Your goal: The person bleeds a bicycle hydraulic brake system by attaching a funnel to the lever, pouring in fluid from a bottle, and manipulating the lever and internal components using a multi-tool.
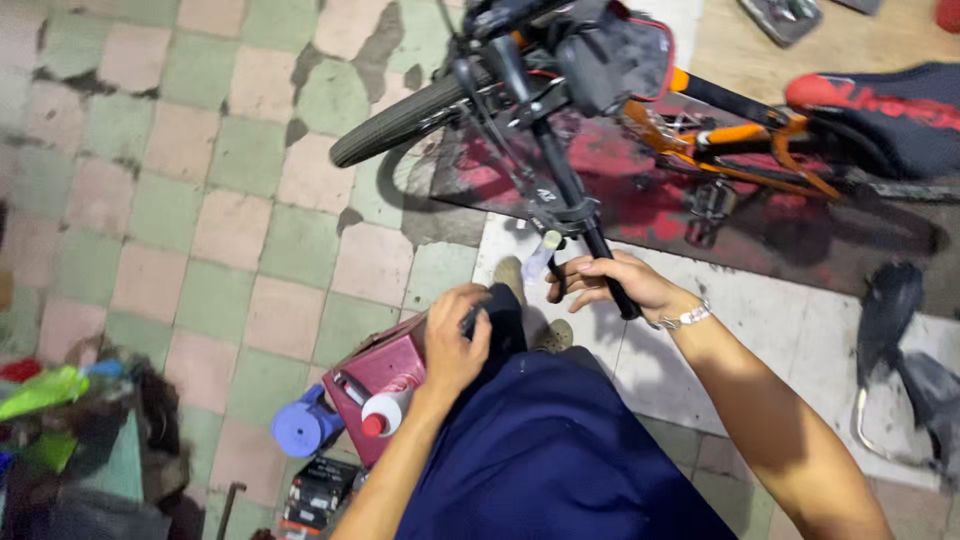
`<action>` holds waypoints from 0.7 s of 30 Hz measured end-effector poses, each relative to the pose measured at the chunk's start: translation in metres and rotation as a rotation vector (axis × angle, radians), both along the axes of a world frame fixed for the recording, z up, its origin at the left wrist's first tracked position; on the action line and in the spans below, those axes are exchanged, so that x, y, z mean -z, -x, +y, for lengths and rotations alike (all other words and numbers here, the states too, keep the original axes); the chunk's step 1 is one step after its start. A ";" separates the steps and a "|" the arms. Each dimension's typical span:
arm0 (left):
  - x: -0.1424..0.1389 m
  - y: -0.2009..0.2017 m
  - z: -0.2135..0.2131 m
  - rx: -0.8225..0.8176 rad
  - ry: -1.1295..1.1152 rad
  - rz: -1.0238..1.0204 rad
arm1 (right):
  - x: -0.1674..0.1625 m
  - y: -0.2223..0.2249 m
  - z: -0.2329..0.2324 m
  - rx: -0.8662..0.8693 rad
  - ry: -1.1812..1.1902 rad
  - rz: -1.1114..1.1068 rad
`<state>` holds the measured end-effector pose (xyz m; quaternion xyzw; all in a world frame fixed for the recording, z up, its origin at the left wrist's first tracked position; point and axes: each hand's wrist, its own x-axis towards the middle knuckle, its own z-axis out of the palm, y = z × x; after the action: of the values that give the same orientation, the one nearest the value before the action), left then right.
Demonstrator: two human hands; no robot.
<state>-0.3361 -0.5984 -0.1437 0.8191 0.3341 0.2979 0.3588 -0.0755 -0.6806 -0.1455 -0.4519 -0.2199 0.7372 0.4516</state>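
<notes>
Head view, looking down. Right hand (617,283) is wrapped around the black grip (612,268) at the near end of a bike handlebar (548,160); fingers also pinch a small white-tipped item, too blurred to ID. Left hand (455,345) curls over a dark object by a red toolbox (375,372) w/ a spray can (385,410). The grip looks rubbery, stiff on the bar, best held mid-length.
</notes>
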 end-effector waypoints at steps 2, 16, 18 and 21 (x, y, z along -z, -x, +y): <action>-0.003 0.004 -0.012 -0.034 0.043 -0.003 | -0.003 0.004 0.001 0.007 -0.013 -0.061; -0.009 -0.071 -0.047 -0.260 0.570 -0.092 | 0.010 0.002 0.015 0.095 -0.007 -0.213; -0.006 -0.083 -0.057 -0.437 0.592 -0.142 | 0.008 -0.004 0.019 0.002 -0.020 -0.040; -0.004 -0.097 -0.067 -0.659 0.507 -0.180 | 0.003 -0.008 0.027 -0.191 -0.079 0.021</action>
<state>-0.2389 -0.6654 -0.1394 0.5251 0.6081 0.3752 0.4623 -0.0676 -0.6532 -0.1490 -0.4030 -0.2860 0.7725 0.3988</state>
